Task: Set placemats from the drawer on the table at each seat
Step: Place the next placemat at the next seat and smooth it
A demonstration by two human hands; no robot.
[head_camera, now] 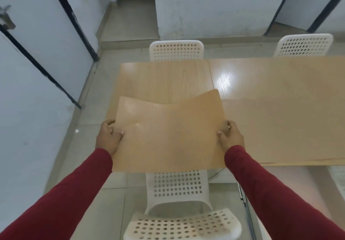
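Nearest me, below my grip: white perforated chair (179, 202), seat and back in view, its backrest top hidden behind the sheet I'm holding.

My left hand (109, 137) grips the left edge of the placemat (168, 133), thumb on top, fingers curled under. My right hand (230, 136) does the same on the right edge, thumb on top. Both closed on it, so the placemat spans the gap between my two hands, held flat-ish in the air, far edge sagging in the middle with both far corners riding up. Tan colour, faint dotted texture near the left far corner. Red sleeves (74, 193) cover both forearms.

Beyond and under the grip: the wooden table (168, 79). The mat overhangs its near edge and covers the near left corner, so I can't tell whether any part touches the tabletop. Mat and table are near the same colour; the boundary is hard to read on the right side. A seam line runs across the top just past my right hand, with a light glare patch beside it.

Far side of the table: one white perforated chair back (176, 50) straight ahead of the grip, a second (304, 44) off to the right. Table's right end is cut off by the frame.
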